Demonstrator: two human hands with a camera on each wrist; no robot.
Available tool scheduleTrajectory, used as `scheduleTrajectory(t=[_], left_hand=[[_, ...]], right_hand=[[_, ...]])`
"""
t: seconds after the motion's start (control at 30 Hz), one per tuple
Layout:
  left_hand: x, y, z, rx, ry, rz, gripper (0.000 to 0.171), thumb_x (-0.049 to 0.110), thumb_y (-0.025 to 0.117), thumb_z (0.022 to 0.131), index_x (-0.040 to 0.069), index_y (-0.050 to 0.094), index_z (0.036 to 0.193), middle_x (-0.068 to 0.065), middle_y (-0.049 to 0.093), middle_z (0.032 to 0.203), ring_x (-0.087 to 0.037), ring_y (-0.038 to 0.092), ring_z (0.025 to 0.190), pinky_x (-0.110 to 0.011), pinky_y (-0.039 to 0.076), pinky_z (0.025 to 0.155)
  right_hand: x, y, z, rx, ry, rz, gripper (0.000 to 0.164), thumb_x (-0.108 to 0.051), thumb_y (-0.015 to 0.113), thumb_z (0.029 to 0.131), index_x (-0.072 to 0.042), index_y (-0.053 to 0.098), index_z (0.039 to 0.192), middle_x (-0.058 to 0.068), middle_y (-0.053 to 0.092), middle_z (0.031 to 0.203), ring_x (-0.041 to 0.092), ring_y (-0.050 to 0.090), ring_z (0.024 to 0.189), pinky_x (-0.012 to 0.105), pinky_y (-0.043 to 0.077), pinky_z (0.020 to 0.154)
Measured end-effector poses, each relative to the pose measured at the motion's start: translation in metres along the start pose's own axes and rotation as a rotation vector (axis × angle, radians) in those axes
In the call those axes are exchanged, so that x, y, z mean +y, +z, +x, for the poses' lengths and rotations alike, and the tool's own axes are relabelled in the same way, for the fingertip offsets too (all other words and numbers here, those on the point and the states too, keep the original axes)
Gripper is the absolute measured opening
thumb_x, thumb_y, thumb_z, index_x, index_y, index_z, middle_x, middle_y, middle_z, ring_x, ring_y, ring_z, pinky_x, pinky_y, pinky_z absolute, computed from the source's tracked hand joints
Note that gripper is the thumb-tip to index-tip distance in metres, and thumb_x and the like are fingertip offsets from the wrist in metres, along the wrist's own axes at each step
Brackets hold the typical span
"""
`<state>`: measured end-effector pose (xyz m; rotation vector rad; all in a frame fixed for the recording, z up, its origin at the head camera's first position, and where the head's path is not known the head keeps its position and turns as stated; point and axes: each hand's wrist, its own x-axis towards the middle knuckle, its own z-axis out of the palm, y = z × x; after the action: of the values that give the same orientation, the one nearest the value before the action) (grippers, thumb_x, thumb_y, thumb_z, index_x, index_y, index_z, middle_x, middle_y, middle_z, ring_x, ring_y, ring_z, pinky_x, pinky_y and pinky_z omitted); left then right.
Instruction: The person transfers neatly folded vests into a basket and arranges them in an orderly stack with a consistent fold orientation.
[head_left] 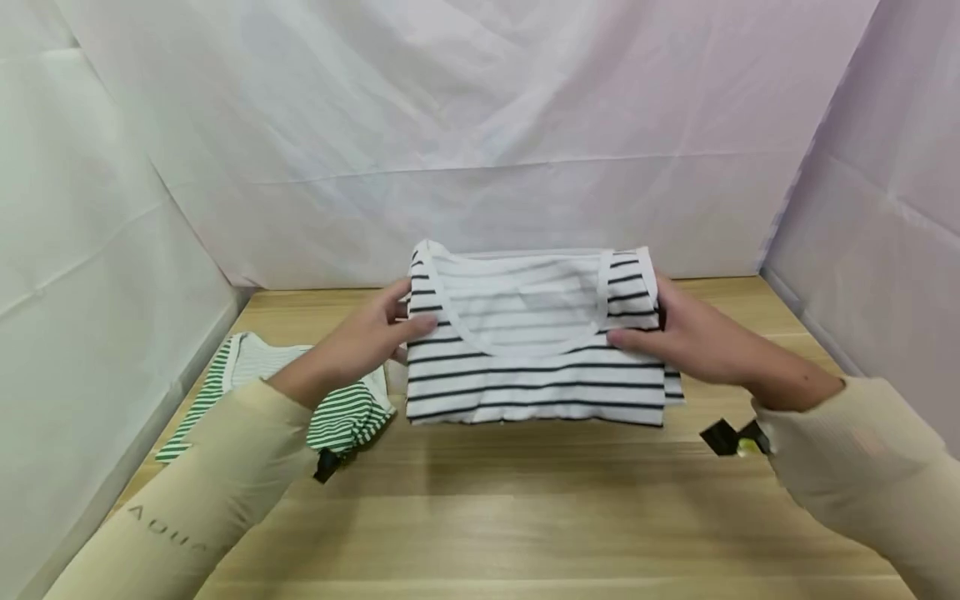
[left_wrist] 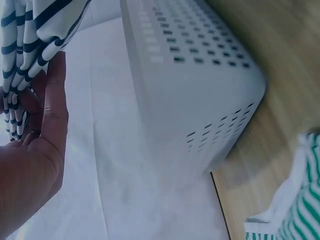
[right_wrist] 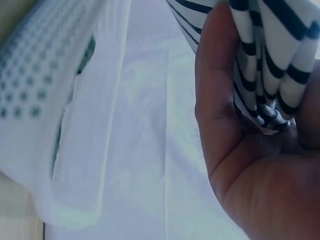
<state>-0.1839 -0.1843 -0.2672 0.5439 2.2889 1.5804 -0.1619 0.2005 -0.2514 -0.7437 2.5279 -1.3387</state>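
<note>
A pale wooden table point(head_left: 525, 517) with straight grain and long plank-like bands fills the lower part of the head view, a soft shadow lying across it. Its far edge meets a white, creased cloth sheet point(head_left: 487, 100) that hangs as the back wall, crossed by a horizontal fold. A second pale sheet point(head_left: 90, 208) closes in the left side, and a faintly lilac sheet point(head_left: 892, 167) the right, so the table sits in a fabric-lined bay.

Above the middle of the table, clear of its surface, is a folded white cloth top with thin black stripes and a wide scooped neckline point(head_left: 536, 387), its neckline toward the back sheet. The person's left hand point(head_left: 375, 333) grips its left edge, thumb in front and fingers behind; the right hand point(head_left: 682, 337) grips the right edge in the same way. Both wrist views show the striped cloth bunched in layers between thumb and fingers.

A white plastic basket with perforated walls point(left_wrist: 170, 105) stands on the table, seen in the wrist views; from the head view the held top hides most of it. At the table's left side lies a crumpled green-and-white striped cloth garment point(head_left: 348, 417), partly covered by the left forearm. Cream knitted sleeves point(head_left: 847, 450) cover both forearms, the left one bearing dark lettering.
</note>
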Motion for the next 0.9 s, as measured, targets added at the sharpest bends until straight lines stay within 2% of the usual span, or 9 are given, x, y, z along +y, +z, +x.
scheduleTrajectory(t=[0.13, 0.33, 0.43, 0.57, 0.67, 0.77, 0.83, 0.9], left_hand=[[0.002, -0.006, 0.025, 0.054, -0.011, -0.002, 0.053, 0.027, 0.057, 0.103, 0.022, 0.036, 0.152, -0.019, 0.059, 0.128, -0.031, 0.067, 0.106, -0.046, 0.061, 0.073], [-0.008, -0.012, 0.054, 0.122, -0.096, 0.041, 0.051, 0.029, 0.055, 0.104, 0.025, 0.037, 0.152, -0.015, 0.059, 0.129, -0.032, 0.065, 0.109, -0.044, 0.061, 0.072], [-0.018, -0.011, 0.060, 0.107, -0.136, 0.063, 0.049, 0.027, 0.052, 0.105, 0.022, 0.036, 0.151, -0.016, 0.060, 0.129, -0.032, 0.066, 0.110, -0.044, 0.061, 0.075], [-0.028, -0.006, 0.062, 0.052, -0.168, 0.111, 0.047, 0.023, 0.049, 0.107, 0.019, 0.033, 0.151, -0.018, 0.060, 0.130, -0.033, 0.066, 0.111, -0.044, 0.061, 0.076], [-0.034, -0.002, 0.063, 0.020, -0.187, 0.183, 0.050, 0.022, 0.048, 0.107, 0.020, 0.028, 0.153, -0.018, 0.059, 0.131, -0.033, 0.067, 0.111, -0.042, 0.062, 0.073], [-0.038, 0.002, 0.066, 0.010, -0.211, 0.308, 0.058, 0.023, 0.049, 0.106, 0.019, 0.021, 0.157, -0.017, 0.058, 0.131, -0.030, 0.067, 0.107, -0.038, 0.062, 0.069], [-0.040, 0.005, 0.068, 0.007, -0.227, 0.411, 0.063, 0.024, 0.049, 0.106, 0.018, 0.016, 0.159, -0.018, 0.057, 0.132, -0.028, 0.068, 0.102, -0.036, 0.061, 0.067], [-0.041, 0.008, 0.071, 0.008, -0.245, 0.507, 0.066, 0.024, 0.048, 0.106, 0.014, 0.011, 0.160, -0.020, 0.057, 0.132, -0.027, 0.069, 0.093, -0.035, 0.060, 0.064]], right_hand=[[0.008, -0.010, 0.024, 0.015, 0.023, 0.002, 0.059, -0.019, 0.064, 0.099, -0.018, 0.032, 0.147, 0.017, 0.063, 0.121, 0.024, 0.068, 0.101, 0.037, 0.060, 0.077], [0.027, -0.015, 0.057, 0.000, 0.097, -0.024, 0.057, -0.017, 0.060, 0.101, -0.016, 0.029, 0.148, 0.019, 0.062, 0.122, 0.026, 0.068, 0.100, 0.039, 0.059, 0.078], [0.038, -0.010, 0.068, -0.050, 0.150, -0.062, 0.052, -0.017, 0.055, 0.103, -0.013, 0.027, 0.147, 0.019, 0.061, 0.121, 0.026, 0.067, 0.100, 0.039, 0.058, 0.079], [0.049, 0.001, 0.074, -0.140, 0.203, -0.124, 0.047, -0.019, 0.050, 0.105, -0.011, 0.025, 0.144, 0.017, 0.057, 0.121, 0.025, 0.064, 0.102, 0.038, 0.055, 0.080], [0.053, 0.011, 0.077, -0.175, 0.221, -0.179, 0.049, -0.019, 0.049, 0.105, -0.011, 0.023, 0.145, 0.016, 0.054, 0.121, 0.025, 0.061, 0.106, 0.038, 0.053, 0.084], [0.057, 0.020, 0.079, -0.172, 0.228, -0.260, 0.058, -0.017, 0.050, 0.105, -0.010, 0.016, 0.152, 0.018, 0.055, 0.125, 0.026, 0.060, 0.111, 0.040, 0.052, 0.087], [0.059, 0.026, 0.080, -0.159, 0.234, -0.328, 0.069, -0.016, 0.050, 0.104, -0.008, 0.007, 0.157, 0.020, 0.057, 0.125, 0.026, 0.062, 0.108, 0.041, 0.053, 0.085], [0.060, 0.031, 0.082, -0.143, 0.241, -0.391, 0.078, -0.014, 0.052, 0.104, -0.006, -0.002, 0.159, 0.021, 0.063, 0.117, 0.024, 0.066, 0.095, 0.039, 0.054, 0.079]])
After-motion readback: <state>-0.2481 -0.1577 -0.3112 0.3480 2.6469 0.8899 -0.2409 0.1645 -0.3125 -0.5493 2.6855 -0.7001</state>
